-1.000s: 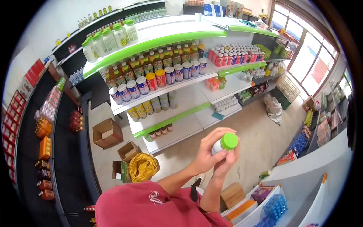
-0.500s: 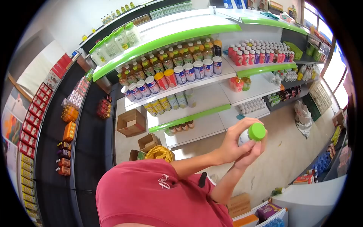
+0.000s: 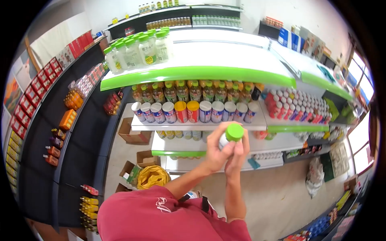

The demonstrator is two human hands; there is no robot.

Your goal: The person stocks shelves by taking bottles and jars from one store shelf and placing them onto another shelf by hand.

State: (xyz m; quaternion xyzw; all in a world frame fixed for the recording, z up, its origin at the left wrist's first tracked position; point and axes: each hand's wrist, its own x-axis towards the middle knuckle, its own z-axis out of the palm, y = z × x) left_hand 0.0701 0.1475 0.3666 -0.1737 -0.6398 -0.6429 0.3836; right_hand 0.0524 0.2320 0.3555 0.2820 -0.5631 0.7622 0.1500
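A white bottle with a green cap [image 3: 234, 132] is held up in front of the shelves, its top tilted toward me. My left hand [image 3: 217, 149] wraps round the bottle from the left, fingers closed. From the right, my right hand [image 3: 240, 154] is also closed on it, thumbs close together below the cap. Most of the bottle's body is hidden by my fingers. Behind my hands, a row of white-lidded cans [image 3: 205, 111] lines the shelf, with two yellow-lidded red cans [image 3: 193, 112] among them. Bottled drinks [image 3: 195, 92] stand behind those cans.
Clear bottles with green caps [image 3: 148, 50] stand on the white top shelf [image 3: 225, 52] at left. Small bottles [image 3: 295, 105] fill a shelf at right. Cardboard boxes [image 3: 134, 132] and a yellow bag [image 3: 153, 176] sit on the floor. Dark shelving [image 3: 76, 156] runs along the left.
My view has turned and moved toward the shelves. Both hands, still round the bottle, now appear farther left, in front of the can shelf instead of over the floor.
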